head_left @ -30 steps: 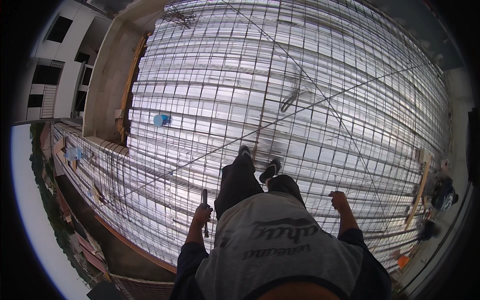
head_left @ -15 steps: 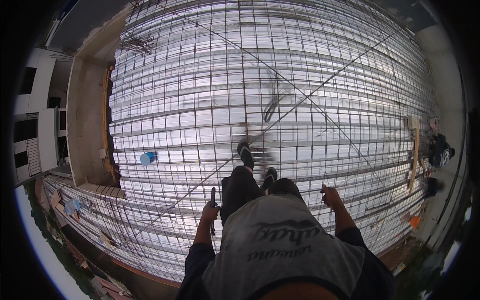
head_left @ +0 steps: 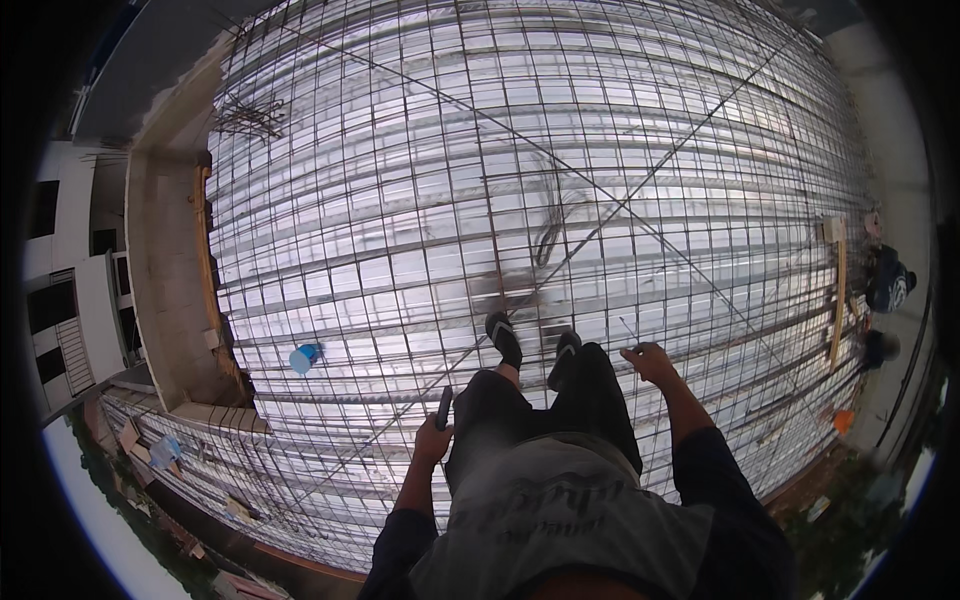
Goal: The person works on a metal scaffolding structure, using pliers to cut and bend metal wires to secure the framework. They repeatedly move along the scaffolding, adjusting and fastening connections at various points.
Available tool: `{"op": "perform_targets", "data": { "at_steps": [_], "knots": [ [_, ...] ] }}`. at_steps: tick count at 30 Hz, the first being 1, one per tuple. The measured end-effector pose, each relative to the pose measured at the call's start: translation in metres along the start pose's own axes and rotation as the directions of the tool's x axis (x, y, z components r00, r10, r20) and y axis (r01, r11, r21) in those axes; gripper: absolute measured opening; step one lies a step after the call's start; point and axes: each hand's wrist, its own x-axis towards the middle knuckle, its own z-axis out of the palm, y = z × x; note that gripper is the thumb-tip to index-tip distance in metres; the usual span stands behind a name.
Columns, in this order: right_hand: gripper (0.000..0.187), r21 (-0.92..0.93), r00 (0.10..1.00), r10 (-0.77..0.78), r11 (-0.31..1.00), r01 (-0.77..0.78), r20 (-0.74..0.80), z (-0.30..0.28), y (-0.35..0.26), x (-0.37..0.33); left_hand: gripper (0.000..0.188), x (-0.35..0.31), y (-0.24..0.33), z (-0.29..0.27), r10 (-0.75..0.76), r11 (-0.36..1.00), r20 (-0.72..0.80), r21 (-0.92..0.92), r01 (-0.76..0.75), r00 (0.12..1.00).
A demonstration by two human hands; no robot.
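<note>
My left hand (head_left: 433, 441) is closed around a dark, long-handled hand tool (head_left: 443, 409) that points up past my thumb. I cannot make out the tool's exact kind. On the other side of my legs, my right hand (head_left: 652, 364) is closed too, fingers pinched together. A thin wire-like piece (head_left: 629, 328) sticks out just beyond it, apparently held in the fingers. Both hands hang above the rebar mesh (head_left: 420, 295) and touch none of it that I can see.
Shiny ribbed metal decking lies under the mesh, with two long diagonal bars (head_left: 690, 140) crossing over it. A blue bucket (head_left: 302, 360) stands at the left and loose bars (head_left: 250, 118) lie beyond. A person (head_left: 890, 280) is by the right wall, near a timber plank (head_left: 838, 300).
My legs have shifted, and both feet now stand nearly level. My right hand has swung forward and inward. The left keeps its tool, and the whole view has turned slightly.
</note>
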Motion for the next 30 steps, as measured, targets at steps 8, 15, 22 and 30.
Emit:
{"op": "perform_targets", "data": {
  "at_steps": [8, 15, 22, 30],
  "knots": [
    [0.075, 0.116, 0.997, 0.061, 0.991, -0.067, 0.051, 0.076, -0.021, 0.213, 0.034, 0.018, 0.099, 0.047, -0.163, 0.981, 0.105, 0.126, 0.15, 0.981],
    [0.098, 0.417, 0.955, 0.268, 0.888, -0.193, -0.129, 0.183, 0.003, 0.451, 0.029, 0.081, 0.012, 0.183, -0.013, 0.907, 0.069, 0.421, -0.017, 0.997],
    [0.09, 0.156, 0.865, 0.28, 0.959, -0.235, -0.416, 0.254, 0.059, 0.62, 0.028, 0.084, 0.02, 0.187, 0.066, 0.978, -0.19, 0.209, -0.025, 0.98],
    [0.087, 0.134, 0.94, 0.272, 0.959, -0.249, -0.204, 0.276, 0.01, 0.627, 0.031, 0.064, 0.017, 0.187, -0.582, 0.202, 0.243, -0.881, 0.428, 0.776]
  ]
}}
